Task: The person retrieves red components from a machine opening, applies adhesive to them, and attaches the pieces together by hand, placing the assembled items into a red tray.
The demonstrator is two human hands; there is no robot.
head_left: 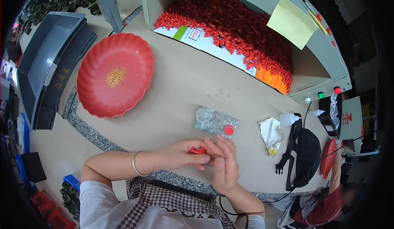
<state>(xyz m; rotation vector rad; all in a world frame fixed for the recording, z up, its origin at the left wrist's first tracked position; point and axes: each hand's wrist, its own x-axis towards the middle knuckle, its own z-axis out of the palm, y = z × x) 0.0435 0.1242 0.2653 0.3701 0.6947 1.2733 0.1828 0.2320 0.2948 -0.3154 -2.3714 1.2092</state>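
Observation:
My left hand (189, 153), with a silver bangle on its wrist, pinches a small glossy red piece (198, 150) between thumb and fingers. The piece is partly covered, and its exact kind is unclear. My right hand (225, 163) is right beside it, fingers stretched out and touching the left fingertips; I make out nothing in it. Just beyond both hands lies a grey speckled stone slab (213, 122) with a red round cap (228, 129) and a clear round dish (204, 114) on it.
A red scalloped plate (135, 73) and grey plastic bins (61, 77) are on the left. At the back, a shelf box holds many small red pieces (230, 20). To the right are a crumpled white packet (271, 134), a black waist bag (308, 155) and another person's arm (335, 171).

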